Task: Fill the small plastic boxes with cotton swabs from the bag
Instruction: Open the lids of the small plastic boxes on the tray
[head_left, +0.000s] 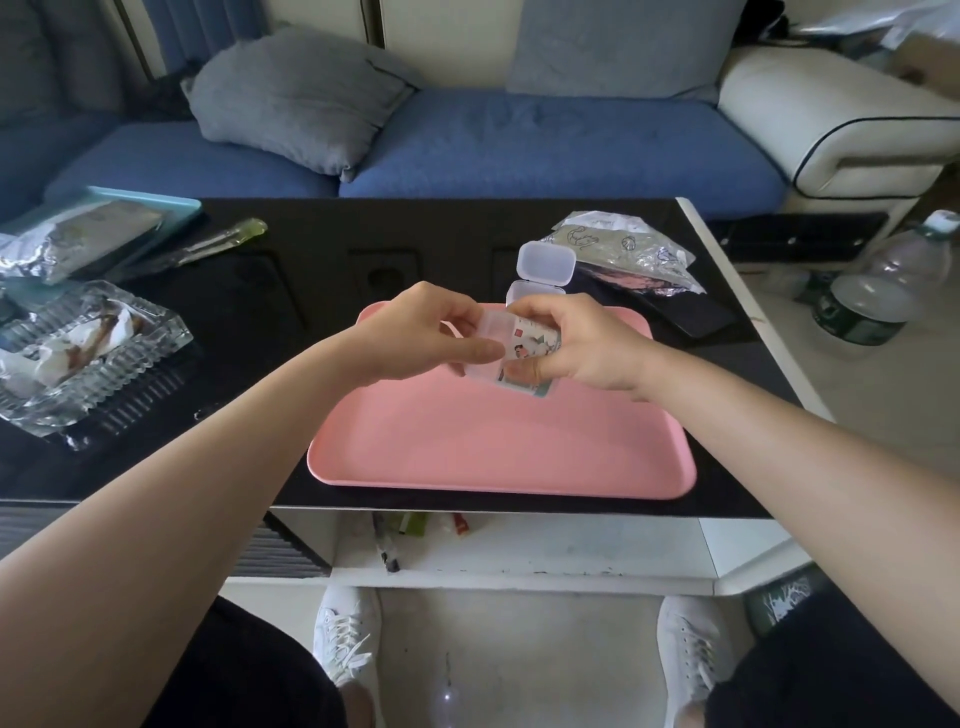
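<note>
While fingers of left hand (415, 332), right hand (582, 348) clamp box (487, 332), long axis runs left-right.

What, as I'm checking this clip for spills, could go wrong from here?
1. The left hand and right hand hold the small plastic box and printed packet together in mid-air above the pink tray. A slipped grip could drop either, though probably onto the tray.
2. The open box stands lid-up at the tray's far edge, just beyond the right hand. A knuckle might tip it.
</note>
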